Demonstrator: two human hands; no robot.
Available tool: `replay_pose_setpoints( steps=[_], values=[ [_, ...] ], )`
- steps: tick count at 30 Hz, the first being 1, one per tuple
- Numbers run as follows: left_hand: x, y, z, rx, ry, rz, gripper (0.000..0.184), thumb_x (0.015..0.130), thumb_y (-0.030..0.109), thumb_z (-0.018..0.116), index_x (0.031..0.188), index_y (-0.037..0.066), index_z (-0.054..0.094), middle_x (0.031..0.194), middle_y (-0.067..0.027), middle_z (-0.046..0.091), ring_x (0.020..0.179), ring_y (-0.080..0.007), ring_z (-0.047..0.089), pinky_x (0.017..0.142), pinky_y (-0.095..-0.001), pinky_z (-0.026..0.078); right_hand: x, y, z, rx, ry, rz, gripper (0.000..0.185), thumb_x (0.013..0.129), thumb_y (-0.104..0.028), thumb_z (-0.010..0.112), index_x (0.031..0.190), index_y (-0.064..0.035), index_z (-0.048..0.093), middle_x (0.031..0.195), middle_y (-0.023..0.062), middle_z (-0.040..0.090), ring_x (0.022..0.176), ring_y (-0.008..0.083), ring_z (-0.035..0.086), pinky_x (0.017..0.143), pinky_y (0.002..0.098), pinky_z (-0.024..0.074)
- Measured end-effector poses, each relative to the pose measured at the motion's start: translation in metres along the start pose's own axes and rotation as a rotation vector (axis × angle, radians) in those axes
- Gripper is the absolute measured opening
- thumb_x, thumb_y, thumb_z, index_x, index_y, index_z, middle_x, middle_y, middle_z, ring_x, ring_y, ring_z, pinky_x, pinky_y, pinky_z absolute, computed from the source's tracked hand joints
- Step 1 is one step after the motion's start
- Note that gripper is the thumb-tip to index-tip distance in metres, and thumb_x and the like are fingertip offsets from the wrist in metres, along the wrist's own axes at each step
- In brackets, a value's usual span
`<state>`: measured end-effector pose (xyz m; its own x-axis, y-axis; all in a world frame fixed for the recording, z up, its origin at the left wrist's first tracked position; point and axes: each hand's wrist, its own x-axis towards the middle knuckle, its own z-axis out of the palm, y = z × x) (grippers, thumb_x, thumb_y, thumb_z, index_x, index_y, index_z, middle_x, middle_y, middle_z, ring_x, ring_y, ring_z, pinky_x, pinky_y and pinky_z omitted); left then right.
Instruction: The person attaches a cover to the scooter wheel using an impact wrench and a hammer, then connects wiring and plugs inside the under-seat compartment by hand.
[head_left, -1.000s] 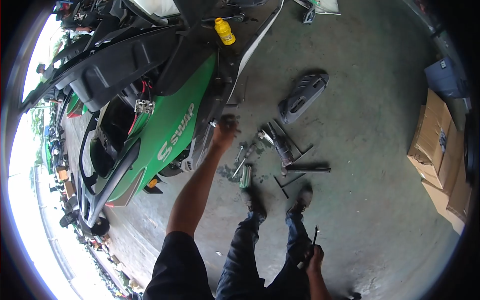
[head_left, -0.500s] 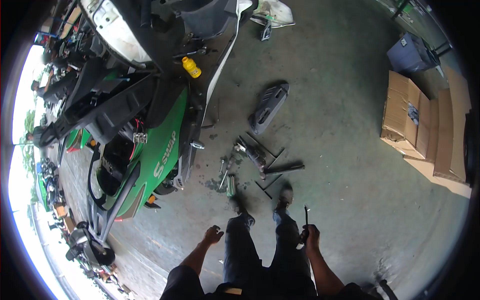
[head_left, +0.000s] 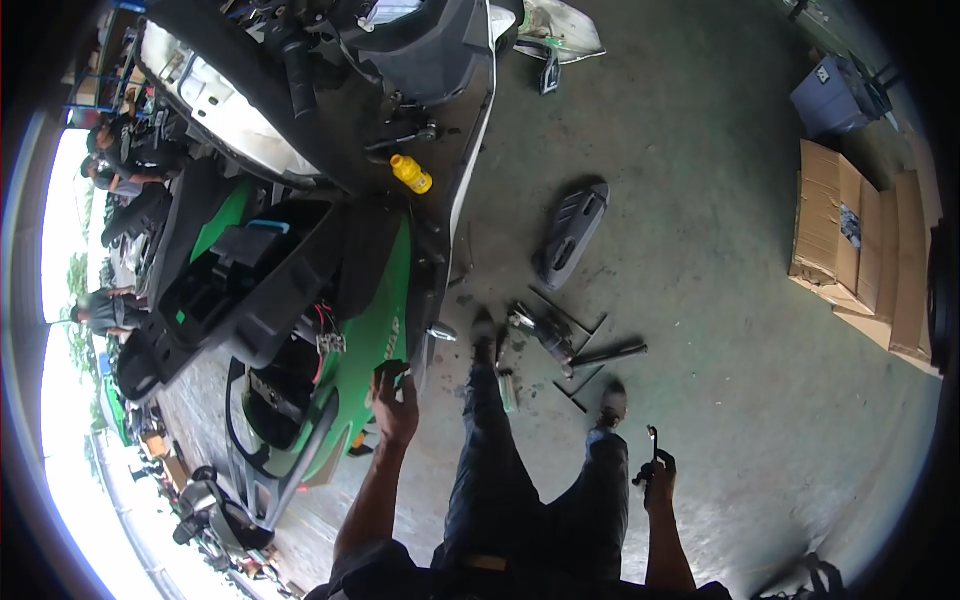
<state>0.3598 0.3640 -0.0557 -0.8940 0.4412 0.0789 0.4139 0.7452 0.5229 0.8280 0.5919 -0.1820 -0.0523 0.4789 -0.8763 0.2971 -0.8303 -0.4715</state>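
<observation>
My left hand [head_left: 395,405] is raised over the green side panel [head_left: 372,345] of a scooter, fingers bent and apart, holding nothing. Whether it touches the panel I cannot tell. Low on the right, my right hand [head_left: 660,483] is closed around a slim dark wrench [head_left: 654,440], whose end points up past the fingers. A small dark piece also juts out on the inner side of that hand, too small to name. The scooter stands with its long black seat base [head_left: 255,290] tilted up and wiring exposed below.
On the floor ahead lie a dark power tool [head_left: 541,332], T-handled bars [head_left: 583,384] and a grey-black plastic cover [head_left: 573,235]. A yellow bottle [head_left: 411,174] sits by the second scooter. Cardboard boxes [head_left: 830,230] and a blue-grey bin [head_left: 828,95] stand right. Several people are at far left.
My left hand has risen from beside my leg to the scooter's panel. My left foot has stepped forward among the tools. The right hand still grips the wrench.
</observation>
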Motion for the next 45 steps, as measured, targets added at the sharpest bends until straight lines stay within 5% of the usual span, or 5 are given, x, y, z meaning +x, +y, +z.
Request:
replay_pose_setpoints(
  steps=[4, 10, 15, 34, 45],
  values=[
    [0.063, -0.051, -0.073, 0.210, 0.010, 0.190, 0.017, 0.082, 0.005, 0.061, 0.099, 0.005, 0.064, 0.104, -0.0130, 0.062, 0.099, -0.0340, 0.056, 0.089, -0.0454, 0.040, -0.032, 0.023, 0.076, 0.013, 0.247, 0.074, 0.030, 0.091, -0.019, 0.052, 0.120, -0.0112, 0.052, 0.080, 0.0060, 0.055, 0.053, 0.0147, 0.051, 0.045, 0.0292, 0.0449],
    [0.049, -0.124, -0.136, 0.248, -0.113, 0.051, 0.041, 0.074, 0.005, 0.067, 0.114, 0.006, 0.061, 0.127, -0.0166, 0.054, 0.120, -0.0384, 0.047, 0.100, -0.0506, 0.033, -0.090, -0.005, 0.290, -0.430, -0.310, -0.291, 0.026, 0.091, -0.017, 0.056, 0.111, -0.0022, 0.062, 0.103, 0.0077, 0.063, 0.100, 0.0187, 0.058, 0.088, 0.0340, 0.0479],
    [0.005, -0.134, -0.139, 0.214, -0.246, -0.174, 0.062, 0.078, 0.013, 0.069, 0.135, 0.009, 0.046, 0.142, -0.0201, 0.040, 0.133, -0.0406, 0.035, 0.109, -0.0540, 0.028, -0.156, -0.049, 0.402, -0.343, -0.605, -0.236, 0.028, 0.094, -0.016, 0.053, 0.117, -0.0006, 0.057, 0.089, 0.0057, 0.060, 0.069, 0.0137, 0.057, 0.062, 0.0297, 0.0490],
    [-0.005, -0.130, -0.135, 0.183, 0.009, -0.124, 0.038, 0.077, 0.025, 0.073, 0.109, 0.007, 0.062, 0.134, -0.0173, 0.050, 0.121, -0.0393, 0.049, 0.099, -0.0488, 0.040, -0.215, -0.094, 0.434, -1.120, -0.994, -0.515, 0.014, 0.095, -0.009, 0.057, 0.103, 0.0014, 0.058, 0.075, 0.0085, 0.067, 0.066, 0.0145, 0.067, 0.058, 0.0291, 0.0513],
    [-0.069, -0.130, -0.196, -1.063, 0.031, -0.166, 0.044, 0.091, 0.025, 0.059, 0.122, -0.006, 0.053, 0.113, -0.0215, 0.057, 0.106, -0.0336, 0.058, 0.091, -0.0407, 0.046, -0.326, -0.054, 0.558, -1.251, -1.413, -0.868, 0.020, 0.087, -0.008, 0.065, 0.105, 0.0004, 0.064, 0.089, 0.0139, 0.069, 0.080, 0.0223, 0.069, 0.072, 0.0348, 0.0529]
  ],
)
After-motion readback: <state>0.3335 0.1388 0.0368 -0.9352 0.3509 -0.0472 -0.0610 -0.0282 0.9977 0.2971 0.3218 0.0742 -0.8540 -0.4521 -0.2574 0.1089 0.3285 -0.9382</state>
